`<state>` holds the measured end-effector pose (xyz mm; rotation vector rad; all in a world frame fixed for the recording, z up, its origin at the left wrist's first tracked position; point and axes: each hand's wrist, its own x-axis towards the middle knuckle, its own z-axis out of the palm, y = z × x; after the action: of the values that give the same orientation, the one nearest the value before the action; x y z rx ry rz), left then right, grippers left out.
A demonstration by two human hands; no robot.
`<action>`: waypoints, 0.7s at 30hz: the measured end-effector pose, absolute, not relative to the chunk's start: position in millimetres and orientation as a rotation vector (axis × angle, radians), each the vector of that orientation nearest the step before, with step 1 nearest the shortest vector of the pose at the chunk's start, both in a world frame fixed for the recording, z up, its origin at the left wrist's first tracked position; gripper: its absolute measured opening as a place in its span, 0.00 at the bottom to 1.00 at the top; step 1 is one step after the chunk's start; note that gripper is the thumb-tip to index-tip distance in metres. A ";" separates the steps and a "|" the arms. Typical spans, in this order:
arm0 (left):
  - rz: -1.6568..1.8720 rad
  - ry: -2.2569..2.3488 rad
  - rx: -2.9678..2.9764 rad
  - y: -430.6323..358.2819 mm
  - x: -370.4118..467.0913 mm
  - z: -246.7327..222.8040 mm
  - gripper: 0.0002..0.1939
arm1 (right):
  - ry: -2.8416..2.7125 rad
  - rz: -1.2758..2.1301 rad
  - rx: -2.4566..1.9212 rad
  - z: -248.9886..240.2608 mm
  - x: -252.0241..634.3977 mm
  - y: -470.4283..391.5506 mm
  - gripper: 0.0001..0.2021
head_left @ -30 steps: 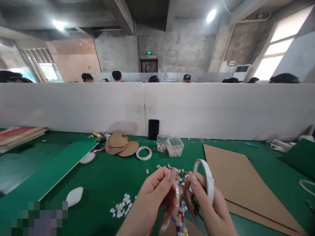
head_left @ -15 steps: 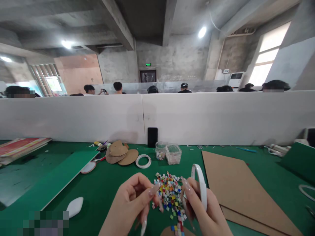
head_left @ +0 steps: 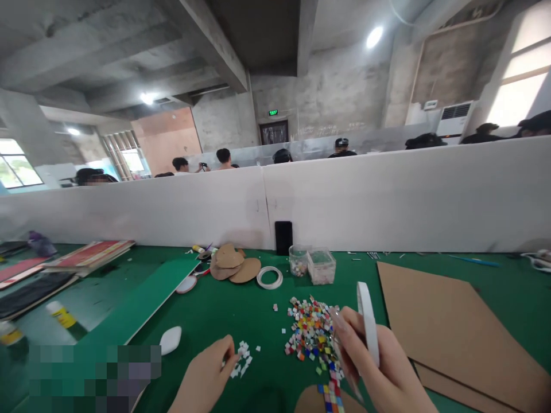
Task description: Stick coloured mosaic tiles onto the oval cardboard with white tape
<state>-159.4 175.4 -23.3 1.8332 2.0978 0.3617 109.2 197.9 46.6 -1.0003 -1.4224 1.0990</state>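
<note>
My right hand (head_left: pixel 365 350) grips a roll of white tape (head_left: pixel 368 324), held upright over the right side of a heap of colourful mosaic tiles (head_left: pixel 310 327). Down on the green table, my left hand (head_left: pixel 210 367) has its fingers drawn together beside a small pile of white scraps (head_left: pixel 243 360). Whatever lies between those fingertips, if anything, is hidden. In front of me, at the bottom edge, a cardboard disc (head_left: pixel 307 400) carries a few rows of coloured tiles (head_left: pixel 330 397), partly below the view.
Two clear containers (head_left: pixel 321 267), a white ring (head_left: pixel 270 277) and cardboard discs (head_left: pixel 245 269) stand or lie behind the heap. Large brown boards (head_left: pixel 447 321) cover the right. A white rounded object (head_left: pixel 171 341) and glue sticks (head_left: pixel 62 315) lie left. A white partition (head_left: pixel 365 201) runs behind.
My left hand has moved left and down from in front of the tile heap to the white scraps. My right hand keeps the tape. The view has turned left and tilted.
</note>
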 end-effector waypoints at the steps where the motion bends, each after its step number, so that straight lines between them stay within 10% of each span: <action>1: 0.290 2.130 1.869 176.7 -160.2 -25.2 0.13 | -1.438 1.090 -0.990 46.8 110.2 197.8 0.17; 21: 0.047 2.244 1.982 183.8 -154.9 -31.4 0.07 | -1.483 1.225 -0.921 64.7 115.0 188.3 0.19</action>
<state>-154.9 183.8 -31.4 1.9818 2.2437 0.0470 115.0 188.3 64.7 -0.9206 -1.4833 1.2255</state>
